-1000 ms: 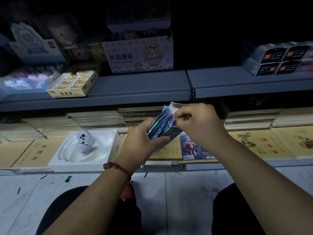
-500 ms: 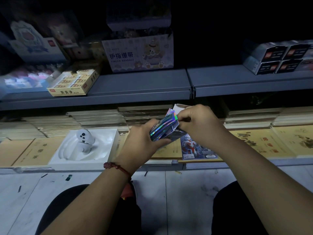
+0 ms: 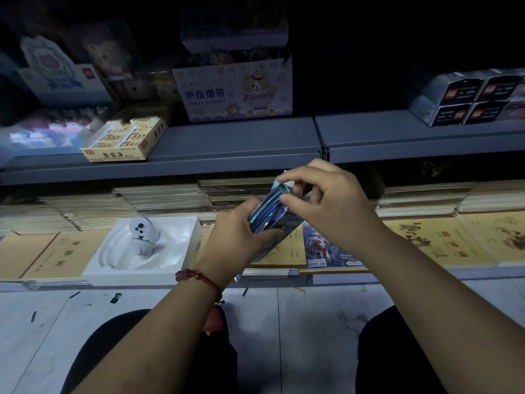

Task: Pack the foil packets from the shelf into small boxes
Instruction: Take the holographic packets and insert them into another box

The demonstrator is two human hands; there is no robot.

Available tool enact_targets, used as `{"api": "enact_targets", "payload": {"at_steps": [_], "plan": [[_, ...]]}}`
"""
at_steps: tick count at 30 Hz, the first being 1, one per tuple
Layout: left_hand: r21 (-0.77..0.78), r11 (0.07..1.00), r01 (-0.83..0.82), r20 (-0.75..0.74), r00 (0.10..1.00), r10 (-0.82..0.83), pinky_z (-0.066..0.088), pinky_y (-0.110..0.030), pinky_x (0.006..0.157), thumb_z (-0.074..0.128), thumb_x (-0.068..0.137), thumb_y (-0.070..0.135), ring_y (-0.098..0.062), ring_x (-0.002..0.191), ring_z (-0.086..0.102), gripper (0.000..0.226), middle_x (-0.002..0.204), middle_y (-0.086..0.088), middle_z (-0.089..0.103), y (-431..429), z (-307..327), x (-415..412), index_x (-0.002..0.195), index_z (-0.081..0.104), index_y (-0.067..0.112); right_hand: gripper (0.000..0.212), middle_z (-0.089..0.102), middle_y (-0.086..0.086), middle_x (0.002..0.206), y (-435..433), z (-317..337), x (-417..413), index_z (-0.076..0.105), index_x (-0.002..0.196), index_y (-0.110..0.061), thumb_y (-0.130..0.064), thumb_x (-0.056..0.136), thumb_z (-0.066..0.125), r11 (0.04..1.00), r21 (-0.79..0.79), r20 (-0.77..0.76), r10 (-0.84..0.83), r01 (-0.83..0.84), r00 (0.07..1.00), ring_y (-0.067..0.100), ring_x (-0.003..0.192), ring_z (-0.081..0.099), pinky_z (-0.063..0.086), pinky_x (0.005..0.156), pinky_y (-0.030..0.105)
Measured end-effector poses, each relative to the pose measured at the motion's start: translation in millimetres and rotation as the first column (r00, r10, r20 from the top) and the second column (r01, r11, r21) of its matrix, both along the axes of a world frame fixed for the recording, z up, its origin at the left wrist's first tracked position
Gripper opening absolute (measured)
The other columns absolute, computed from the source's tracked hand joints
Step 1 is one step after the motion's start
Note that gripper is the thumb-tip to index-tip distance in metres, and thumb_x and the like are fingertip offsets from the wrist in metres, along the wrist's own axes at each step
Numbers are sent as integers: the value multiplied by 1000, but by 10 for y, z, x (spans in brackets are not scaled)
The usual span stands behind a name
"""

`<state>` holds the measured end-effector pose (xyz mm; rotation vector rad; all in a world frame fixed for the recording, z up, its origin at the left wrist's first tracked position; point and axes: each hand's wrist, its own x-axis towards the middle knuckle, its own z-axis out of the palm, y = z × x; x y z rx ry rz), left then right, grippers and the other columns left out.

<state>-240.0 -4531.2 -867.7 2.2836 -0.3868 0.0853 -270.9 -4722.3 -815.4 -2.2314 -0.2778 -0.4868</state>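
In the head view my left hand (image 3: 241,237) grips a small shiny holographic box (image 3: 268,213) from below, tilted with its open end up and to the right. My right hand (image 3: 326,206) is at that open end, thumb and forefinger pinching the white top flap (image 3: 287,177). Both hands hover above the lower shelf's front. Whatever is inside the box is hidden. A flat pack with a colourful printed picture (image 3: 324,248) lies on the lower shelf just under my right hand.
A white moulded tray (image 3: 181,251) with a white controller (image 3: 140,231) sits left of my hands. Yellow notebooks (image 3: 443,240) cover the lower shelf. The upper shelf (image 3: 233,146) carries a yellow eraser box (image 3: 125,143), a finger bandage carton (image 3: 233,92) and dark boxes (image 3: 468,98). My knees and the floor are below.
The box has tipped further over in my left hand. My right hand has opened from a closed grip to a fingertip pinch at the top flap.
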Motion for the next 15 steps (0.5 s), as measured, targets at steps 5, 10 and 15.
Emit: {"api": "enact_targets", "payload": {"at_steps": [5, 10, 15], "plan": [[-13, 1000, 25, 11, 1000, -25, 52, -29, 66, 86, 74, 41, -5, 72, 64, 34, 77, 9, 69, 7, 2, -11, 98, 65, 29, 21, 55, -11, 94, 3, -2, -4, 78, 111, -32, -28, 90, 74, 993, -120, -13, 0, -2, 1000, -5, 69, 50, 42, 64, 23], [32, 998, 51, 37, 998, -53, 48, -27, 60, 86, 76, 40, -6, 69, 62, 31, 73, 10, 66, 14, -13, -9, 94, 62, 30, 9, 56, -10, 93, -2, -7, -5, 79, 91, -28, -20, 87, 75, 991, -130, -5, 9, -10, 1000, 9, 83, 58, 55, 69, 42], [58, 997, 49, 24, 998, -50, 46, -26, 60, 85, 74, 41, -4, 69, 61, 31, 73, 11, 66, 4, -17, -5, 92, 62, 31, 12, 58, -12, 92, -8, 4, 1, 78, 80, -24, -12, 83, 78, 996, -82, -17, 19, -20, 1000, 9, 83, 60, 56, 70, 42]]}}
